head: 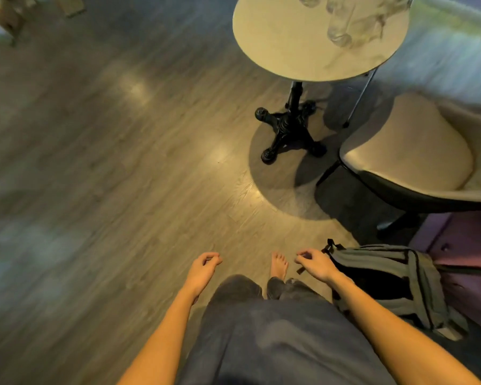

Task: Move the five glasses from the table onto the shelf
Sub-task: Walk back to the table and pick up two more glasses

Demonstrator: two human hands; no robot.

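Clear glasses stand on a round pale table [283, 43] at the top of the head view, blurred by motion. One glass [339, 34] is nearest the middle, another glass [308, 0] is cut by the top edge, and more blurred glass shapes [372, 22] lie to the right. My left hand [203, 269] and my right hand [314, 262] hang low in front of my legs, well short of the table. Both hold nothing, with fingers loosely curled. No shelf is in view.
The table rests on a black four-footed pedestal [286, 129]. A cream chair [411, 159] stands at the right of it. A grey backpack [395, 284] lies on the floor by my right arm. Wooden floor [95, 162] spreads to the left.
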